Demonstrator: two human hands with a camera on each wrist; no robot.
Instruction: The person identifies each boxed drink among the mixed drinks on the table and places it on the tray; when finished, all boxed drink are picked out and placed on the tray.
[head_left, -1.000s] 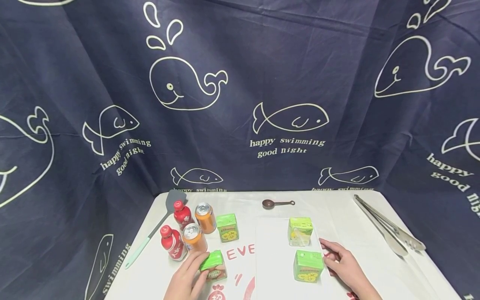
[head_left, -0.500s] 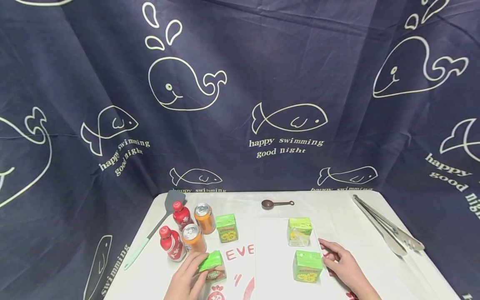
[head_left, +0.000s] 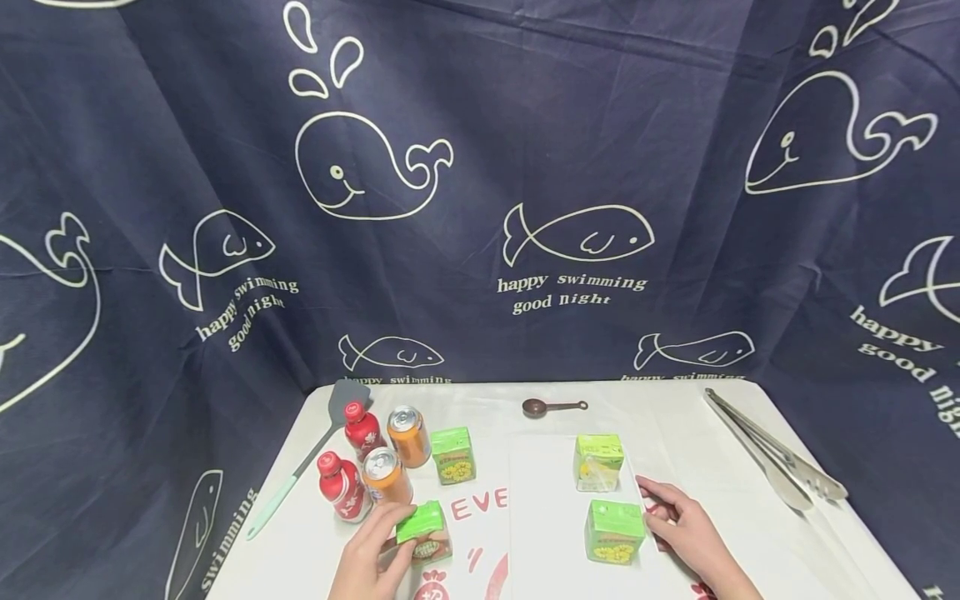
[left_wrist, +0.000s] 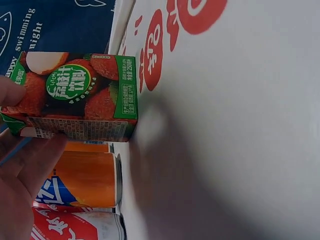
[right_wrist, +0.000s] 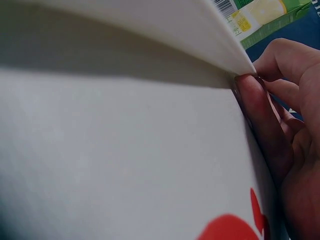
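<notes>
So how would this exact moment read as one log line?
left hand grips litchi carton | right hand touches edge of white board | two green cartons on board | orange cans, red bottles left of board

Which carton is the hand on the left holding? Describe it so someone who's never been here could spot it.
On the white table, find the cluster of red bottles and orange cans towards the left. At its near right corner, the person's left hand grips a small, green-topped carton. Its side shows red fruit, while the other three cartons show yellow pictures.
</notes>
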